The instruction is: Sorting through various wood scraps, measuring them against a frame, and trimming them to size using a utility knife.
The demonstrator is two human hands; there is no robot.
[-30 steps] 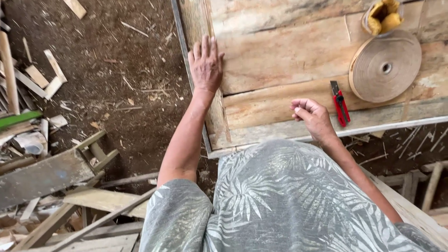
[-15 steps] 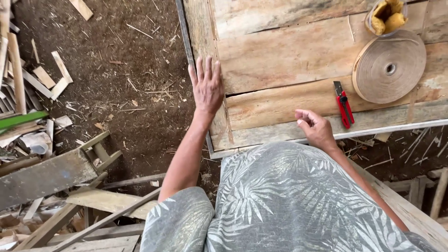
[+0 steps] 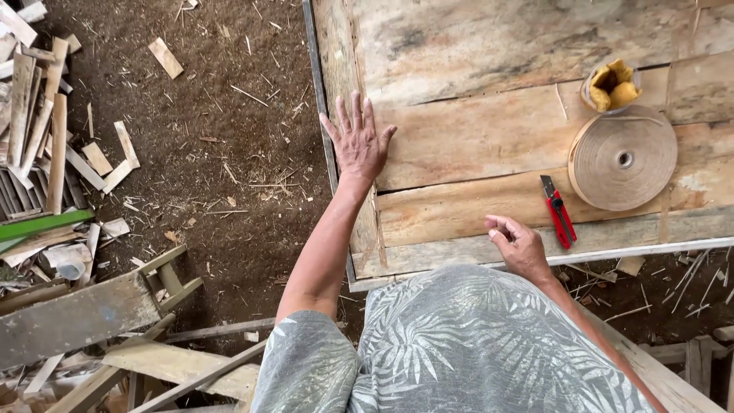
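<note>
Your left hand [image 3: 359, 141] has slid a little further up the wooden tabletop [image 3: 489, 145] since a second ago, and your right hand [image 3: 520, 245] has drifted toward the near edge; your left hand lies flat, palm down, fingers [image 3: 355, 115] spread and straight, gripping nothing, close to the table's left edge; your right hand hovers loosely curled, fingertips drawn toward the thumb, and you cannot tell whether they pinch anything; the red utility knife [image 3: 558, 213] lies just beside it, untouched; the roll of veneer tape [image 3: 623, 159] rests beyond the knife.
</note>
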